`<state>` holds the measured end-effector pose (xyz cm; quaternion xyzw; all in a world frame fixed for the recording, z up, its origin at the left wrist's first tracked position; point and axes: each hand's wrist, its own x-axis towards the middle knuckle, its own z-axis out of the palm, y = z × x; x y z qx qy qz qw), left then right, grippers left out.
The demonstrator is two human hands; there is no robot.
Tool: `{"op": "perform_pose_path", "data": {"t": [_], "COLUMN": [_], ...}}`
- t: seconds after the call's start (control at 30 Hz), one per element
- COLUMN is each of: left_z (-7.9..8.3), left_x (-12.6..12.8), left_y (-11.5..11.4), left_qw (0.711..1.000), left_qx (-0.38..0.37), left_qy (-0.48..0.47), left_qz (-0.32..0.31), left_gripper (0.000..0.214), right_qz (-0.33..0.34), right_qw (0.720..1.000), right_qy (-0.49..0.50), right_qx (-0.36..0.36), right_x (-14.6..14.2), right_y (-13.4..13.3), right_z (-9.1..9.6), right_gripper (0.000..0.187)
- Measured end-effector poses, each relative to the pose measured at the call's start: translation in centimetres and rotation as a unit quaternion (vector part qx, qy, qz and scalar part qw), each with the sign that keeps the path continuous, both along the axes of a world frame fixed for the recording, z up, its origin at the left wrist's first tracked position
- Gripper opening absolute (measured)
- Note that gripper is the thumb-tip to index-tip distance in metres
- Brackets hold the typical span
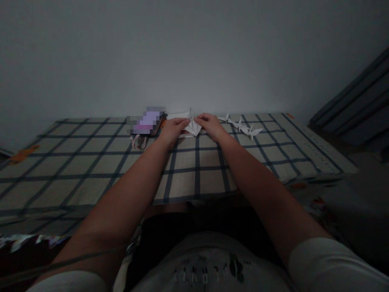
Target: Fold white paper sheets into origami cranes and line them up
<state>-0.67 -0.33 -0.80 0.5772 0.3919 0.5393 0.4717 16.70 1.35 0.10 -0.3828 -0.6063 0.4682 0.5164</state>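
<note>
Between my two hands is a partly folded sheet of white origami paper (193, 128), its pointed end toward me and a thin point standing up at the back. My left hand (174, 130) pinches its left side with thumb and fingers. On the other side my right hand (210, 124) pinches the right edge. More flat white paper (178, 116) lies behind and under my left hand. Several folded white paper cranes (241, 125) sit in a row to the right of my right hand.
A phone (148, 121) with a lit purple screen, partly blurred out, rests left of my hands, a pinkish strap (139, 142) beside it. A checked cloth (197, 174) covers the table, which meets a plain wall (194, 52). Dark striped fabric (358, 105) hangs at the right.
</note>
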Motion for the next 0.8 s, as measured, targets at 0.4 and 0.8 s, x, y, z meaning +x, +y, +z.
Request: {"op": "perform_pose_path", "data": {"t": [0.4, 0.8], "left_z": [0.36, -0.01], "left_x": [-0.11, -0.01], "left_y": [-0.31, 0.14], "left_qw": [0.998, 0.999], "left_qx": [-0.049, -0.027], "left_qy": [-0.035, -0.03], "left_qz": [0.023, 0.013], "left_gripper": [0.046, 0.04], "right_qz": [0.032, 0.023], "right_qw": [0.999, 1.0], "right_qy": [-0.015, -0.016], "right_qx": [0.017, 0.008], "right_x": [0.02, -0.15], "right_y": [0.0, 0.15], "right_z": [-0.45, -0.53], "right_gripper": [0.017, 0.017]}}
